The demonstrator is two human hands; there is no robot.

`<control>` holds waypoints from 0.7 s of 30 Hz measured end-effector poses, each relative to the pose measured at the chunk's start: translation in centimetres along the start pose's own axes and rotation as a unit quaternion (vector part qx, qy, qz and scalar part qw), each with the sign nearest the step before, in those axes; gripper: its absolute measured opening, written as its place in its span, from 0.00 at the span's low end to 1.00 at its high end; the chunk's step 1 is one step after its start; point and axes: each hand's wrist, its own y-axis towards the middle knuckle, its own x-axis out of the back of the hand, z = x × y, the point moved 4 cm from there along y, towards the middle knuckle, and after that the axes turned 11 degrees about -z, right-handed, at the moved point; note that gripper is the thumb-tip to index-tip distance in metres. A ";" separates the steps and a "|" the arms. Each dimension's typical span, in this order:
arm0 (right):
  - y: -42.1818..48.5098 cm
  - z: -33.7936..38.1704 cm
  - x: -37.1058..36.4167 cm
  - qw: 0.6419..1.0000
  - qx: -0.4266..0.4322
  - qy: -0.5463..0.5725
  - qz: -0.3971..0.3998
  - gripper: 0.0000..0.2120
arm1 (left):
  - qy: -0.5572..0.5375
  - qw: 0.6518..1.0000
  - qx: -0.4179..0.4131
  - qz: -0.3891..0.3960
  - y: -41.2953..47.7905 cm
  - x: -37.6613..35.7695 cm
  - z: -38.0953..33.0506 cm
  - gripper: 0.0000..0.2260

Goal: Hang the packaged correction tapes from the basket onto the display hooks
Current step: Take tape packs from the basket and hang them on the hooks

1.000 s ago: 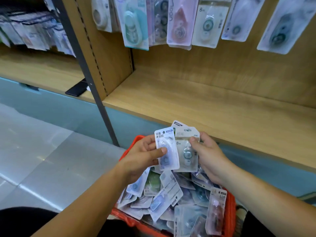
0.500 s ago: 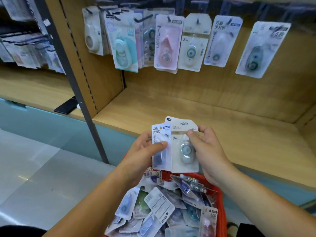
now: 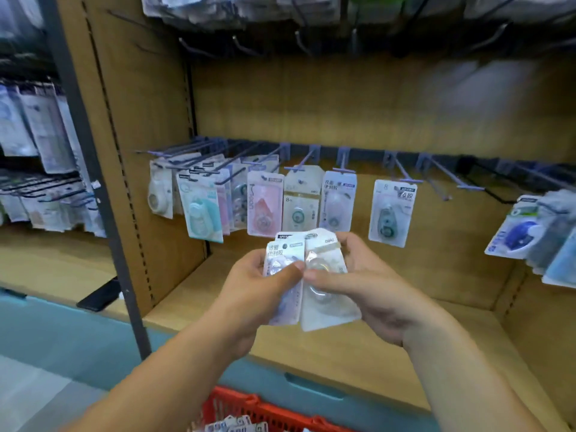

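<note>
Packaged correction tapes are in both hands, held up in front of the shelf bay, just below the row of hanging stock. The left pack [image 3: 280, 249], with printed characters across its top, is pinched by the left hand [image 3: 249, 294], thumb across the clear blister and fingers curled behind. The right pack [image 3: 325, 310] lies edge to edge with it in the right hand [image 3: 371, 288], whose thumb presses the blister while the fingers wrap the card's far edge. The two thumbs nearly meet. We see the top of a third card [image 3: 284, 236] poking up behind these two; which hand has it we cannot tell.

Behind and above, the display hooks [image 3: 403, 171] run along a rail on the back panel. Hanging there, left to right, we make out a white pack [image 3: 160, 194], a teal pack [image 3: 204, 210], a pink pack [image 3: 265, 204], a pack marked 8m [image 3: 300, 201], a pale pack [image 3: 338, 201] and a grey pack [image 3: 391, 213], which hangs apart from the rest. Hooks to its right are bare, and further right hangs a blue pack [image 3: 514, 232].

Below the hands, at the bottom edge, is the red basket [image 3: 249, 406] with more packs [image 3: 233, 428] in it, nearer to us than the wooden shelf [image 3: 358, 353]. A flat black object [image 3: 99, 296] lies on the neighbouring shelf, left of the grey upright [image 3: 93, 182].
</note>
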 end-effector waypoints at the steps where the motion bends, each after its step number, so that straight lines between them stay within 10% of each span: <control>1: 0.0 0.3 0.4 1.000 0.002 -0.011 0.017 0.33 | -0.001 1.000 0.000 0.000 0.0 -0.2 -0.5 0.11; 21: 8.1 -1.2 -1.9 0.935 0.238 -0.049 -0.258 0.43 | -0.028 0.984 -0.110 -0.137 5.1 3.0 -1.1 0.20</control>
